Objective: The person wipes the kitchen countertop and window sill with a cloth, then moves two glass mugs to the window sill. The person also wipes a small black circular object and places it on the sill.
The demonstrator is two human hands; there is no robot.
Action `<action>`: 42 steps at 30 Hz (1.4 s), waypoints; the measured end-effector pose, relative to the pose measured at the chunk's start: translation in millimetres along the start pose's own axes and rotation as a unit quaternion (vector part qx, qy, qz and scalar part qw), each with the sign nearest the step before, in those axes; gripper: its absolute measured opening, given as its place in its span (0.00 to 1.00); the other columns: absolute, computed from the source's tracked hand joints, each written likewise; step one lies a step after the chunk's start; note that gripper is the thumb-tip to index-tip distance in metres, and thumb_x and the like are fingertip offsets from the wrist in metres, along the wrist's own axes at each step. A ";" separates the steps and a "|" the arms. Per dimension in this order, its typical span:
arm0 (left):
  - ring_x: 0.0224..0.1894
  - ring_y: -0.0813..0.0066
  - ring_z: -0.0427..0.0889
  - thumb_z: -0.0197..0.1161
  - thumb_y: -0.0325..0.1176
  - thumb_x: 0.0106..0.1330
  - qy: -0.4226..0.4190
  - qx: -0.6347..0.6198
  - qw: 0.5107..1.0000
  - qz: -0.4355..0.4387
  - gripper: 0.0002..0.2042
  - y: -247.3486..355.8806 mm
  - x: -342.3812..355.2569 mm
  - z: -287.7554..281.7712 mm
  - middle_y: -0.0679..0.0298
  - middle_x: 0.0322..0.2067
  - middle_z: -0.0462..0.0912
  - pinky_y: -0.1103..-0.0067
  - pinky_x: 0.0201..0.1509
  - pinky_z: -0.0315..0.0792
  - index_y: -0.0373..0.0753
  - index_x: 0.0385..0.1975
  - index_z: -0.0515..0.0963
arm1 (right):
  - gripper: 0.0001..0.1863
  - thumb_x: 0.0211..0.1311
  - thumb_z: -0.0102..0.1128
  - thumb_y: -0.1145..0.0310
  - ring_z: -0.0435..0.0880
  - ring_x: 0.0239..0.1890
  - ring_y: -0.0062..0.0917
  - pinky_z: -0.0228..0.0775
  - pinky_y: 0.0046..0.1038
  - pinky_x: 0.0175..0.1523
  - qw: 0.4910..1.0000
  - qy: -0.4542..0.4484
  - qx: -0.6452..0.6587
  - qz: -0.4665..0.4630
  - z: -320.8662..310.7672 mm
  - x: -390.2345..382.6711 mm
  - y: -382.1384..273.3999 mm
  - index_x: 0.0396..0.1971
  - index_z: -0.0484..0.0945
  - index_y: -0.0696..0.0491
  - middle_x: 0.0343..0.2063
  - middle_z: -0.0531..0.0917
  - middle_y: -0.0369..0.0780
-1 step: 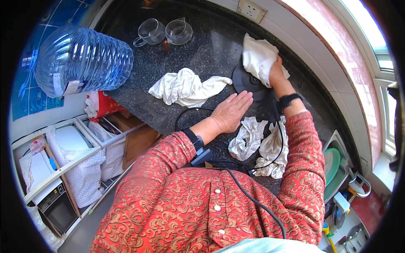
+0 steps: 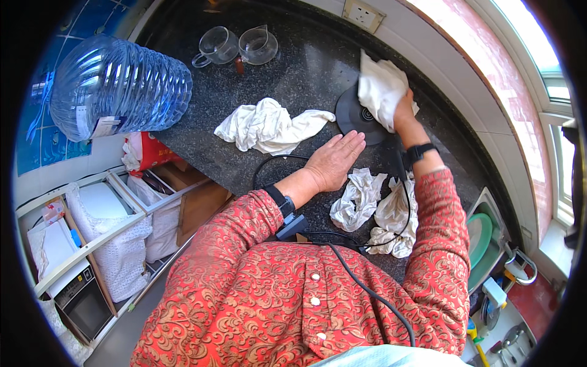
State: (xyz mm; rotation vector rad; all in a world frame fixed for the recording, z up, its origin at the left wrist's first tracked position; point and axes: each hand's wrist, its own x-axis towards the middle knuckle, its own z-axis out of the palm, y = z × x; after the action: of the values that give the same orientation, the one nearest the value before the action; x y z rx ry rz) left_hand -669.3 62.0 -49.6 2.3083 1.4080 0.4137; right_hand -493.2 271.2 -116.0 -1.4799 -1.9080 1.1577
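A round black electric base [image 2: 350, 115] with a cord sits on the dark counter. My right hand [image 2: 405, 111] grips a white cloth [image 2: 382, 88] over the back right part of the base; some fingers are hidden by it. My left hand [image 2: 335, 160] is open, fingers extended flat at the front edge of the base; whether they touch it is unclear. A crumpled white cloth [image 2: 263, 128] lies left of the base, and more crumpled cloths [image 2: 358, 202] [image 2: 394, 220] lie in front, with a black cable across them.
Two glass cups [image 2: 214, 46] [image 2: 258, 46] stand at the back. A large blue water bottle [image 2: 122, 85] lies at the left, above open shelving [image 2: 140, 208]. A sink with a green basin [image 2: 480, 241] is at the right. A socket [image 2: 363, 15] is on the back wall.
The cloth in my right hand has shifted slightly to the right, and that hand has moved a little down and right. My left hand is nearly unchanged.
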 end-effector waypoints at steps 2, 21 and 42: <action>0.74 0.56 0.57 0.59 0.28 0.55 -0.005 0.002 1.000 -0.006 0.35 0.6 0.6 0.0 0.49 0.71 0.58 0.63 0.75 0.54 0.30 0.67 0.63 | 0.30 0.64 0.57 0.67 0.75 0.62 0.32 0.62 0.41 0.67 0.944 0.067 0.292 0.139 -16.2 -33.4 15.1 0.66 0.61 0.51 0.60 0.76 0.43; 0.61 0.47 0.71 0.68 0.30 0.52 0.071 -0.112 0.981 -0.138 0.24 -32.7 -30.5 -29.8 0.47 0.58 0.70 0.63 0.65 0.68 0.32 0.51 0.74 | 0.16 0.53 0.60 0.65 0.80 0.47 0.40 0.70 0.40 0.55 0.792 0.050 -0.483 -0.370 58.3 -101.1 -136.7 0.43 0.82 0.49 0.43 0.83 0.43; 0.68 0.56 0.64 0.72 0.45 0.56 0.120 0.062 0.984 -0.118 0.36 -33.9 -39.3 10.2 0.54 0.67 0.65 0.63 0.69 0.61 0.34 0.62 0.69 | 0.21 0.55 0.53 0.79 0.82 0.52 0.45 0.73 0.38 0.60 0.957 0.213 -0.190 -0.047 -4.2 -183.1 -55.0 0.51 0.78 0.57 0.50 0.82 0.50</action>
State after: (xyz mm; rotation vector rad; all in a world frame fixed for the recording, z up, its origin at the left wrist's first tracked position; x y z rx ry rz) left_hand -708.5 38.9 -76.5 2.2069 1.8494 0.5593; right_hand -462.6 96.8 -43.5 -1.6467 -1.9257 0.3895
